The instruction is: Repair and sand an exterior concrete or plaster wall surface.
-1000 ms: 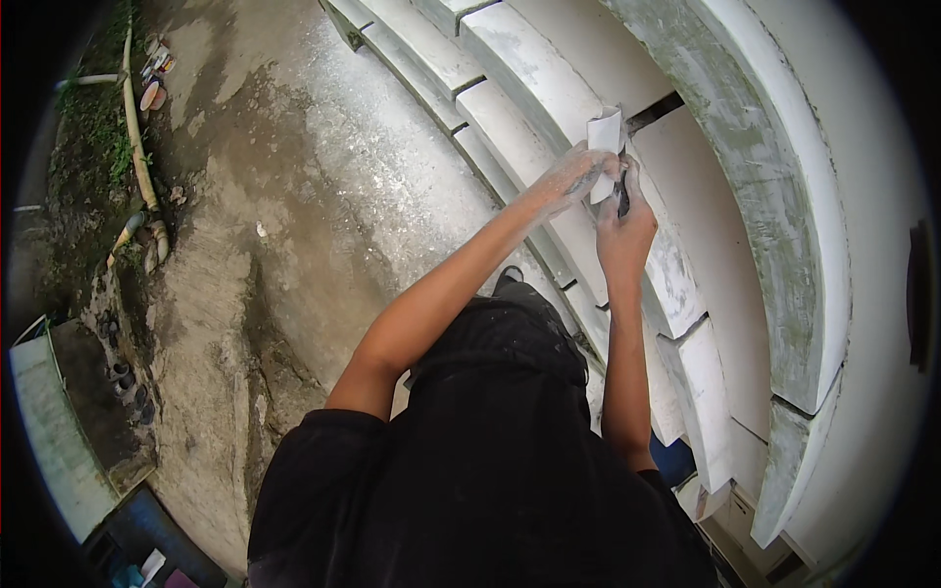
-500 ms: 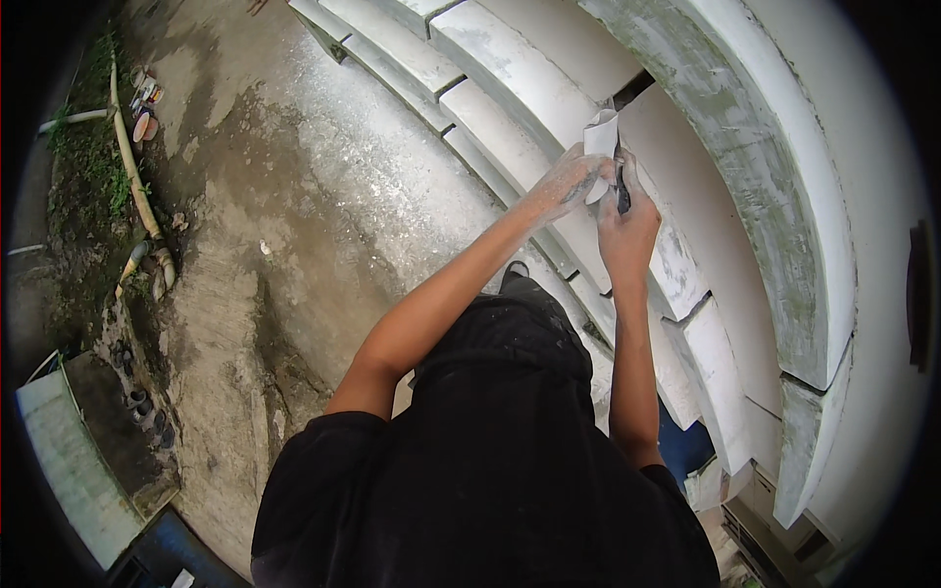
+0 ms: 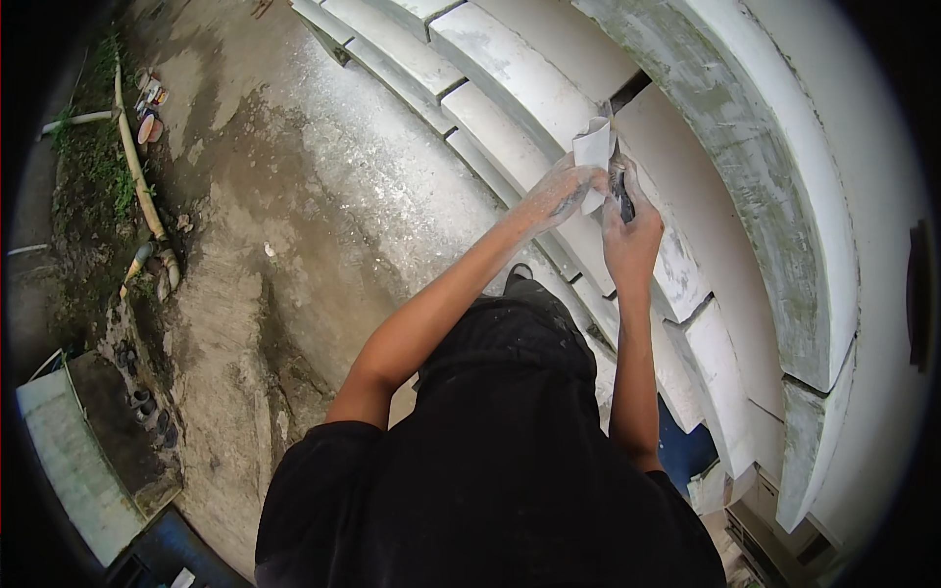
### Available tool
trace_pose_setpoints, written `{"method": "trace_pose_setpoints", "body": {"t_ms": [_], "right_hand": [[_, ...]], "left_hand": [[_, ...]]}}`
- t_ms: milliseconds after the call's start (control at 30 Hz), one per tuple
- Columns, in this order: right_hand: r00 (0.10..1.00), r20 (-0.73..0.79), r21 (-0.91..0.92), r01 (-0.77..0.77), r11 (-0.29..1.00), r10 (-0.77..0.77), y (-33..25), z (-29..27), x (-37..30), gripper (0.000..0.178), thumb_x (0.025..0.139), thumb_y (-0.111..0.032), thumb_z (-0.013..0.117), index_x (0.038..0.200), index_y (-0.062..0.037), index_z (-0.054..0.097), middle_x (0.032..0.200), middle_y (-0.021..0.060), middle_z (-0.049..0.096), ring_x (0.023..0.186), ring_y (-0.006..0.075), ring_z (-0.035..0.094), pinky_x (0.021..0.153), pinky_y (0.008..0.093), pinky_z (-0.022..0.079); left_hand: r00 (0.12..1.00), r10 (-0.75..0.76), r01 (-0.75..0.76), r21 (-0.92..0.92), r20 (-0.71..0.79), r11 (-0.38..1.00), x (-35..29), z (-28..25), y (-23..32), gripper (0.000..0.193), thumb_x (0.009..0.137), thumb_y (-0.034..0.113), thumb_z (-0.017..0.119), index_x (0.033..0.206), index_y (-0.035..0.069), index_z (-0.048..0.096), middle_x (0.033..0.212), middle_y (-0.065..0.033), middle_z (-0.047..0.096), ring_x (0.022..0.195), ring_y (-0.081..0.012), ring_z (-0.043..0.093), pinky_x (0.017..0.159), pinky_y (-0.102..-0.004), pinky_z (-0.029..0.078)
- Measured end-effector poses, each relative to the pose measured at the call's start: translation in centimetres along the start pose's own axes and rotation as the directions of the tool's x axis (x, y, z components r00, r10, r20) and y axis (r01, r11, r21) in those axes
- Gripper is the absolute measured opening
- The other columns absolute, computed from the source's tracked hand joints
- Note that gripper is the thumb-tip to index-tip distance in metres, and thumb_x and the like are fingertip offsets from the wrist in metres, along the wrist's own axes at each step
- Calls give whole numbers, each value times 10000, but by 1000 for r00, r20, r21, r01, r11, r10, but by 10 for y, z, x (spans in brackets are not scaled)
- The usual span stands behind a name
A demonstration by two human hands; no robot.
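Barely changed over the last second: left hand [image 3: 557, 191] still pinches a white sheet [image 3: 593, 157], right hand [image 3: 629, 230] stays closed on a dark tool [image 3: 620, 191], upper centre, against the white moulding [image 3: 686, 225]; work continues.

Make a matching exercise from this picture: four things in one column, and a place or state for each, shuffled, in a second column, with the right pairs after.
Things
1. left hand
2. right hand
3. white moulded ledges
4. pale pipe

Places or states
A. lying on the ground far left, beside the green weeds
B. dusted white, pinching a folded white sheet
C. stepped bands curving across the top and right
D. gripping a dark tool next to the sheet

Pairs: 1-B, 2-D, 3-C, 4-A
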State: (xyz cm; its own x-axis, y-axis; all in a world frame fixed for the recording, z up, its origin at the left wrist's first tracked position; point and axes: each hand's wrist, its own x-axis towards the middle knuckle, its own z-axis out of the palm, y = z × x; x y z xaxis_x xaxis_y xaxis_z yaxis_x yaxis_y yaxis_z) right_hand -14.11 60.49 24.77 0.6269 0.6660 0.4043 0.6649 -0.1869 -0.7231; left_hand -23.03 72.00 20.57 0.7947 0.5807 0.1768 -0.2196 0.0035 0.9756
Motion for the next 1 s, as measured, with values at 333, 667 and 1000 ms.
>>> {"method": "trace_pose_setpoints", "body": {"t_ms": [333,667,1000], "right_hand": [[983,130,-36,-125,992,129,-16,-9,-13,454,839,-40,624,1284,41,582,801,281,626,612,304,581,672,378,481],[972,149,-32,-178,983,181,-29,-19,-5,328,837,-17,612,1159,46,626,750,280,593,638,405,570,670,404,474],[939,185,-196,-255,947,291,-31,-18,10,357,844,-19,616,1183,91,608,770,248,613,592,306,561,655,385,476]], "left_hand": [[963,-267,250,-270,-26,930,-23,-3,30,190,906,-4,464,1017,0,618,1014,-91,620,998,-204,568,941,-339,421],[996,-86,85,-200,5,976,-13,-4,11,183,911,-42,456,963,2,626,990,-98,625,939,-253,588,912,-334,431],[994,-19,28,-82,109,996,1,-2,14,232,837,-13,567,1063,30,593,1018,-91,619,994,-285,570,933,-368,428]]}}
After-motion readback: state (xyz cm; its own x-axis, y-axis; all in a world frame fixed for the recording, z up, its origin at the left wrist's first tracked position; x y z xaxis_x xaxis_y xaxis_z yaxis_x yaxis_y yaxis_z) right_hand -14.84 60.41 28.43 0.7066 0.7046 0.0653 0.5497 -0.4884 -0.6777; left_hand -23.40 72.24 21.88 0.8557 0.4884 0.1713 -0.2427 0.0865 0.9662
